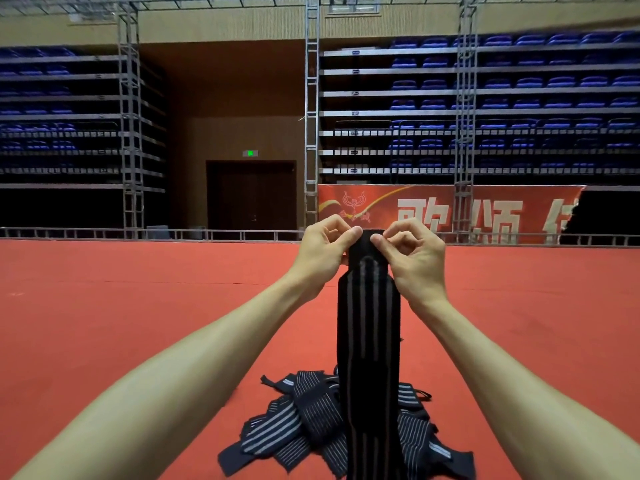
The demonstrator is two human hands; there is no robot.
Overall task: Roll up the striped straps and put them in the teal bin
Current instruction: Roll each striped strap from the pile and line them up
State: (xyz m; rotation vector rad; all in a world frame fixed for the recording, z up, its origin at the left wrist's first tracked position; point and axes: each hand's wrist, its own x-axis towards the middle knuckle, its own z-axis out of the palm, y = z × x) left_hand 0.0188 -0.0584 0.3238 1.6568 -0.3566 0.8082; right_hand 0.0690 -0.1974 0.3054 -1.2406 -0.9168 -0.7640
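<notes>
On my far left I see rows of blue seats [41,98], then a truss [130,116] standing at the edge of the red floor [104,306]. Right of it is a dark door [251,195] with a green sign [250,153] above it. A second truss [311,98] stands just beside the door.

The left hand [322,251] is raised in front of me, arm stretched forward. Its fingers are curled, and thumb and forefinger pinch the left top corner of a strap [369,323]. The strap is black with pale stripes running down its length. It hangs straight down from the two hands, flat face toward me, and its lower end runs out of the bottom of my view. I cannot tell whether that end touches the floor. Behind its lower part, on the floor, lies a pile [277,431] of more striped straps, loose and crossing one another, spread to both sides of the hanging one.

The right hand [417,258] mirrors the left: fingers curled, thumb and forefinger pinching the right top corner of the same strap. The two hands are near each other, with the strap's top edge between them.

Farther right, a red banner [485,216] with pale characters hangs behind a third truss [464,98], below more seats [536,98].
</notes>
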